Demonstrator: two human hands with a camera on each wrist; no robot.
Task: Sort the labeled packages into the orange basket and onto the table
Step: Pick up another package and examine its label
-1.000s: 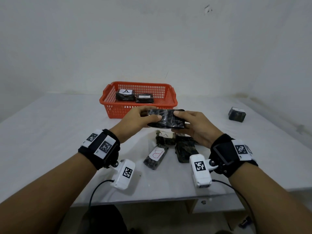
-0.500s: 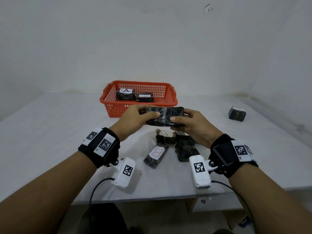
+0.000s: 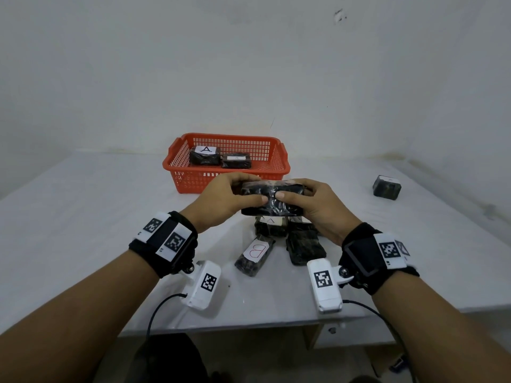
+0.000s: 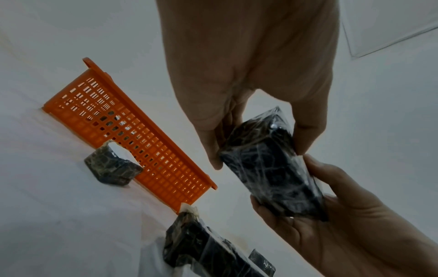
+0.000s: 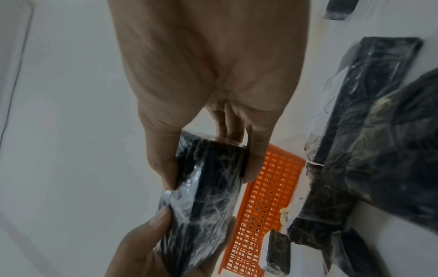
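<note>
Black film-wrapped package [image 3: 272,199] is held above the table [image 3: 83,217] centre, pinched at its ends by the left hand [image 3: 224,201] and right hand [image 3: 318,210]. Orange basket [image 3: 190,178], beyond it, contains two A-labelled packages [image 3: 205,156].

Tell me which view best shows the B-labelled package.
The head view: the B-labelled package lies label-up on the table, its red B readable. Neither wrist view shows the letter; their dark packages can't be matched to it.
</note>
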